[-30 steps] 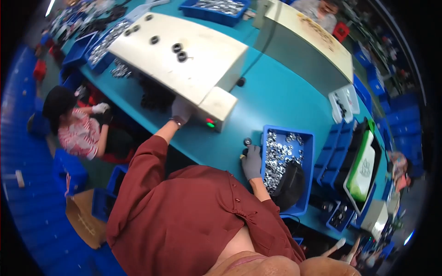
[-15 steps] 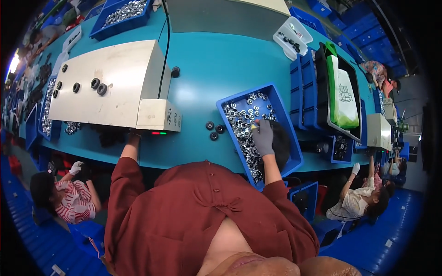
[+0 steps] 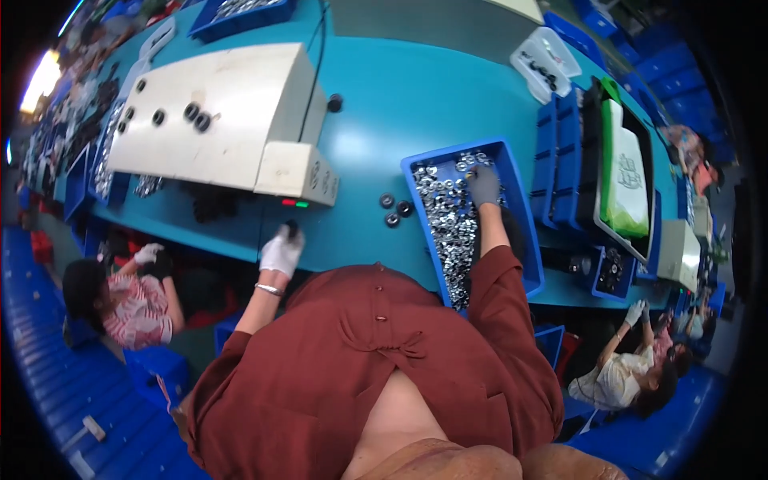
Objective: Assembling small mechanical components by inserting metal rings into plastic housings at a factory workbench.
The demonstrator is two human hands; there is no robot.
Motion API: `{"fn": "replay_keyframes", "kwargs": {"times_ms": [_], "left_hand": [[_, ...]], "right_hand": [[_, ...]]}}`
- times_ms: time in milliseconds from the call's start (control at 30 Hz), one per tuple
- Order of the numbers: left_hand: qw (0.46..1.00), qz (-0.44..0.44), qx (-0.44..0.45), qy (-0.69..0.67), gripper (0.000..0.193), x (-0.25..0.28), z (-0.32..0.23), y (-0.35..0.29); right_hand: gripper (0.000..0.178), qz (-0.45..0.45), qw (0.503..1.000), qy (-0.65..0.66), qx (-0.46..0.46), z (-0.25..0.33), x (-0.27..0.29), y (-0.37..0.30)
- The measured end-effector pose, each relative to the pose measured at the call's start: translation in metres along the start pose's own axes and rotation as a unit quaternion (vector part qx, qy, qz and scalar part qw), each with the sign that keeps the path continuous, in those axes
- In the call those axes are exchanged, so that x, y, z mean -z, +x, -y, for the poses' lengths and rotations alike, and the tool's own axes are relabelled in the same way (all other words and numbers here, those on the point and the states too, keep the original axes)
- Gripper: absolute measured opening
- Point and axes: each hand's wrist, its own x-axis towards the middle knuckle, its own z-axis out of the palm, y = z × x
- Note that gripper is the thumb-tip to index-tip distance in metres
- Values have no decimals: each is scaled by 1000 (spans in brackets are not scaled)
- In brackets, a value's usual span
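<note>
My left hand (image 3: 282,253), in a white glove, is at the table's front edge below the pale metal machine box (image 3: 206,108). Its fingers are closed on a small black round part (image 3: 292,230). In a grey glove, my right hand (image 3: 483,189) reaches into a blue bin (image 3: 534,264) and its fingers are bent in among shiny metal ring-like parts (image 3: 448,220). What they pinch, if anything, is too small to make out. Dark material (image 3: 512,230) lies beside my right forearm in the bin. Three black round parts (image 3: 391,218) rest on the table left of the bin.
Several black rings (image 3: 192,111) lie on the machine box, and red and green lights (image 3: 294,203) glow on its control box. Stacked blue bins (image 3: 556,160) and a black crate (image 3: 590,176) with a green-white bag (image 3: 624,172) stand right. Co-workers (image 3: 620,376) sit on both sides.
My left hand has come out from under the machine box toward me, with a black round part in its fingers. My right hand has shifted farther into the bin. The view has shifted.
</note>
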Motion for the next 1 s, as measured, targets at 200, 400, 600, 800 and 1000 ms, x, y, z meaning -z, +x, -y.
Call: {"fn": "replay_keyframes", "kwargs": {"times_ms": [200, 400, 600, 800, 1000], "left_hand": [[962, 237, 95, 102, 30, -65, 37, -76], [924, 336, 180, 38, 36, -116, 60, -105], [899, 345, 268, 11, 38, -148, 88, -129], [887, 355, 294, 16, 41, -153, 107, -138], [862, 421, 274, 58, 53, -168, 111, -150]], "right_hand": [[21, -31, 997, -41, 66, 13, 3, -17], [28, -6, 970, 242, 5, 31, 32, -50], [31, 89, 717, 681, -122, 58, 51, -92], [28, 130, 638, 752, -106, 77, 53, -114], [35, 170, 570, 800, -81, 105, 63, -138]]}}
